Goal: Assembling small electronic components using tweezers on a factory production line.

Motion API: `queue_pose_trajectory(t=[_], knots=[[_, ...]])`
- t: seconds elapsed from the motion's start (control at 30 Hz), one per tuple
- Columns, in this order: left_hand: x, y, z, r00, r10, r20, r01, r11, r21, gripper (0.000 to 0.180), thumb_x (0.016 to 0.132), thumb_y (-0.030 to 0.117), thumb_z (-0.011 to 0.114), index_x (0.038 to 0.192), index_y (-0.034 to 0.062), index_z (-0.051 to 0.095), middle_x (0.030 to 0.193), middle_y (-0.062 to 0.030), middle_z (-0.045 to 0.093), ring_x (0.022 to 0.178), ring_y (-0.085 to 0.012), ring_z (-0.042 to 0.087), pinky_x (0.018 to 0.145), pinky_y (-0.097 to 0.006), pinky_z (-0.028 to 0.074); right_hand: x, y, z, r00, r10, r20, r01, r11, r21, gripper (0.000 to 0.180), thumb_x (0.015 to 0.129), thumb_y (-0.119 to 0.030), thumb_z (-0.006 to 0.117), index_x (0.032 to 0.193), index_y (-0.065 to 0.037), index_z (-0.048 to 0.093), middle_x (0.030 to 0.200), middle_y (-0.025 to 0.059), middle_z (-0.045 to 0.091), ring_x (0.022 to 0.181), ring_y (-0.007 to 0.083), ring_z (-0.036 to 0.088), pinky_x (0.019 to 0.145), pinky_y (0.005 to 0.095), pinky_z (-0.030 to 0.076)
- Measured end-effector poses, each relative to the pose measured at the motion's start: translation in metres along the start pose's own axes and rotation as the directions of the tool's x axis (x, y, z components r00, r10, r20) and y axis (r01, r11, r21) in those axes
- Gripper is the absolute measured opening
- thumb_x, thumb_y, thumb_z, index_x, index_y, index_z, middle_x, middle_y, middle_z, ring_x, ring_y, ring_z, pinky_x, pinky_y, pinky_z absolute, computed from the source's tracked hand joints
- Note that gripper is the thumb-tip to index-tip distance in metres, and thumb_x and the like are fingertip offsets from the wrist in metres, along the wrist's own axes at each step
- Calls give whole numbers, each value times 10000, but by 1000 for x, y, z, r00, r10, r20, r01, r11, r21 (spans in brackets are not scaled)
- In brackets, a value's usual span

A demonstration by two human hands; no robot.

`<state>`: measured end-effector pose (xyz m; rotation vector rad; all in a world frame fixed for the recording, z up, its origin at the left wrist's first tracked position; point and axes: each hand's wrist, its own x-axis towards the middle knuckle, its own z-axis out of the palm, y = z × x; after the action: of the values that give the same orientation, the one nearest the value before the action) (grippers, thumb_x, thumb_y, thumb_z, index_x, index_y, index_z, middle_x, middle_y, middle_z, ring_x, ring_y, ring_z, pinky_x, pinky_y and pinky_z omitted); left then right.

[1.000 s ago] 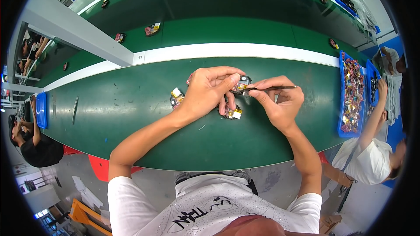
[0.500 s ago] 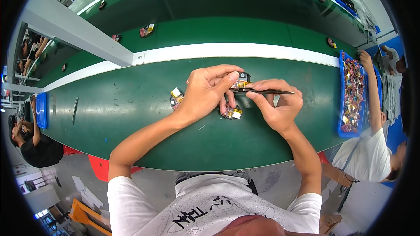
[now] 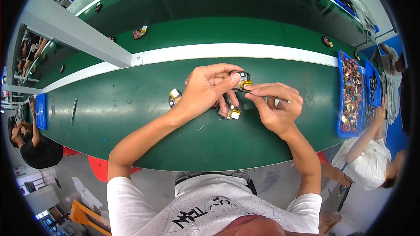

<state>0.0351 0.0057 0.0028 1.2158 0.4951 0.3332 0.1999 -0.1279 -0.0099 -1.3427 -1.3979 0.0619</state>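
Observation:
Above the green bench (image 3: 144, 144) my left hand (image 3: 209, 85) is closed on a small black-cased electronic device (image 3: 243, 78) with yellow and silver parts. My right hand (image 3: 280, 107) pinches a pair of thin dark tweezers (image 3: 285, 101), their tips against the lower edge of that device. Below the left fingers lies a second electronic device (image 3: 230, 111) with a white and yellow block, close to the fingertips. Another such device (image 3: 174, 96) rests beside my left wrist, partly covered by it. The exact spot under the tweezer tips is too small to make out.
A blue tray (image 3: 340, 120) full of small wired parts stands at the right, with a smaller blue bin (image 3: 373, 83) behind it. A co-worker (image 3: 369, 157) sits there. Beyond the white rail (image 3: 218, 50), devices lie on a green belt (image 3: 188, 32). A thin metal tool (image 3: 74, 110) lies left.
My right hand has tilted the tweezers slightly, and the held device shows more of its face. Devices on the belt have shifted left. The co-worker's arm at right has come down toward the tray's near side.

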Motion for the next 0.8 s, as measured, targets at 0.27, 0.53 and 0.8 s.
queue_pose_trajectory(t=[0.27, 0.53, 0.8], knots=[[2, -2, 9, 995, 51, -88, -31, 978, 204, 273, 1008, 58, 623, 1230, -99, 630, 832, -115, 707, 589, -123, 678, 480, -236, 556, -1, 2, 3, 988, -154, -1, 153, 982, -111, 201, 708, 48, 846, 838, -83, 768, 822, 26, 791, 556, 81, 666, 458, 228, 325], [13, -4, 19, 974, 144, -173, -76, 935, 346, 223, 969, 27, 628, 1142, -106, 673, 696, -98, 693, 541, -112, 650, 492, -265, 542, 2, 8, 1, 988, -152, -18, 149, 981, -128, 198, 707, 46, 838, 834, -86, 763, 822, 23, 787, 500, 86, 608, 455, 248, 326], [31, 4, 8, 968, 156, -195, -70, 918, 389, 234, 955, 16, 625, 1146, -113, 667, 766, -124, 690, 585, -160, 695, 510, -279, 564, 4, 19, -2, 990, -25, -137, 23, 1000, -18, 204, 725, 41, 856, 874, -60, 759, 905, 51, 796, 428, 52, 461, 427, 220, 338]])
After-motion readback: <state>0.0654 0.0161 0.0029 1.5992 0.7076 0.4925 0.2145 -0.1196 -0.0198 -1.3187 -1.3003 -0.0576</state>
